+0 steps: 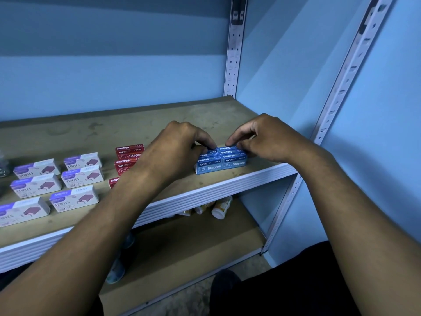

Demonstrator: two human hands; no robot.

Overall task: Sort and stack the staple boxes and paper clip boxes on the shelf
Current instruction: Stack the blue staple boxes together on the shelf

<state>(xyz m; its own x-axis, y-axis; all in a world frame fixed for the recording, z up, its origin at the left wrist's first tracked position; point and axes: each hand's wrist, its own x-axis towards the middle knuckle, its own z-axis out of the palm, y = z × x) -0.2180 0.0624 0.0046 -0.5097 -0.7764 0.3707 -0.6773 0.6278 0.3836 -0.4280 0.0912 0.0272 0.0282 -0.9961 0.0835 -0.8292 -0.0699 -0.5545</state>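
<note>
Several blue staple boxes [221,161] stand packed in a tight block near the front right of the brown shelf board [95,131]. My left hand [180,142] curls over the block's far left corner, fingertips on the top boxes. My right hand [262,137] pinches the far right boxes between thumb and fingers. Three red staple boxes [127,153] lie in a column to the left, partly hidden by my left forearm. Several white and purple staple boxes [79,176] lie in two columns further left.
A white metal upright [232,65] rises at the shelf's back right corner and another [337,87] at the front right. The lower shelf [193,247] holds small bottles [218,210] lying down. A dark object [3,167] sits at the left edge.
</note>
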